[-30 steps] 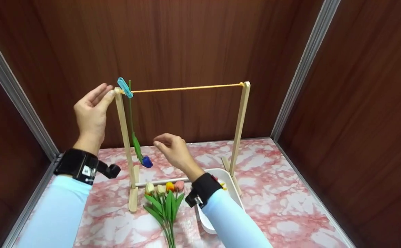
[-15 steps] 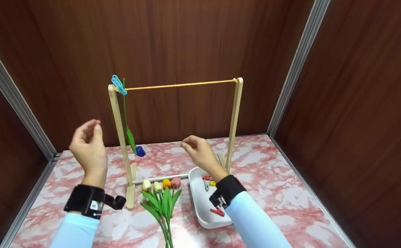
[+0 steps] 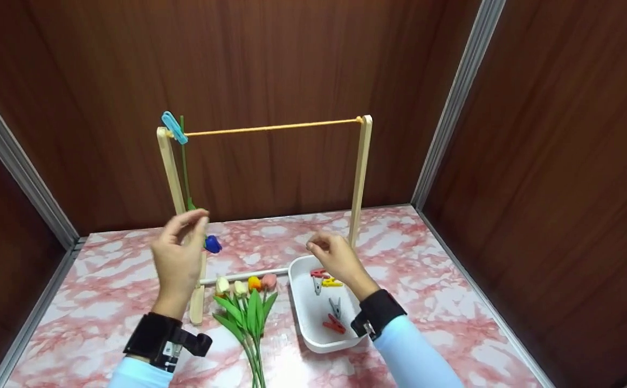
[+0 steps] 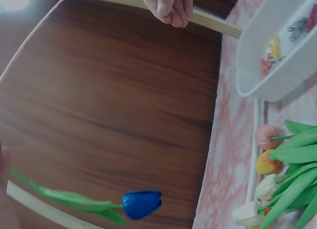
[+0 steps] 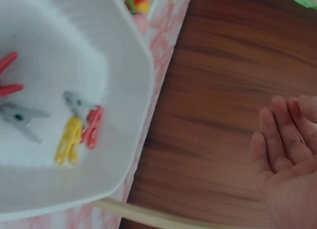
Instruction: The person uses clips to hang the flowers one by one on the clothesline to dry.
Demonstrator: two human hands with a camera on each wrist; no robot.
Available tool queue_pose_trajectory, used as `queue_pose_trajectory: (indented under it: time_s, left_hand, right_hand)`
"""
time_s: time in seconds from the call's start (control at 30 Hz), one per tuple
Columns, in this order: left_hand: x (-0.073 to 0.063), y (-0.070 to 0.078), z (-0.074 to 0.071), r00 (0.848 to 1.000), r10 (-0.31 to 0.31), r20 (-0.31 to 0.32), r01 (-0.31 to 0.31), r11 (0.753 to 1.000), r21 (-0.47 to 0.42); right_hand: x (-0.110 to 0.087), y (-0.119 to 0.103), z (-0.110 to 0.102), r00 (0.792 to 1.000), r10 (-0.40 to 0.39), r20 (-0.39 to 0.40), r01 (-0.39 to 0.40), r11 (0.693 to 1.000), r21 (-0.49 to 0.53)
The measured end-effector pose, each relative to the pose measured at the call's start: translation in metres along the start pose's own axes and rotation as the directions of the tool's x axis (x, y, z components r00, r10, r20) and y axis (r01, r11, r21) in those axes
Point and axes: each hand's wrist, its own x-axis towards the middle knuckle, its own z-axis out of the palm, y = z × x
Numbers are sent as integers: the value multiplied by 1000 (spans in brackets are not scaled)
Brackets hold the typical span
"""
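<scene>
My left hand is raised in front of the wooden stand's left post, fingers loosely bent and holding nothing. Behind it a blue tulip hangs head down, its stem pinned to the orange cord by a light blue clothespin. Part of the tulip's leaf is hidden by the hand. My right hand hovers over the far end of a white tray, its fingers relaxed and nothing in them. In the tray lie red, yellow and grey clothespins.
A bunch of artificial tulips in white, orange and pink lies on the marbled tabletop, left of the tray. The stand's right post rises behind the tray, and a white crossbar runs low between the posts. Brown panels surround the table.
My left hand has come down from the post top by the clothespin and shifted right. My right hand has moved right and down, over the tray. The tulip stays hanging.
</scene>
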Motion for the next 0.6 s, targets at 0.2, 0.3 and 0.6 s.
queue_pose_trajectory:
  time_s: [0.2,0.3,0.6]
  left_hand:
    - [-19,-3,8,955,72,287,-81,996,22]
    - [-31,-1,13,901,17,434,-57,995,78]
    - [-66,-19,27,818,-67,572,-72,974,216]
  right_hand:
    - [-15,17,1,999,34,34,-33,999,-22]
    - [-22,25,3,996,62,68,-62,998,-3]
    - [-40,46,9,989,98,106,-91,994,-67]
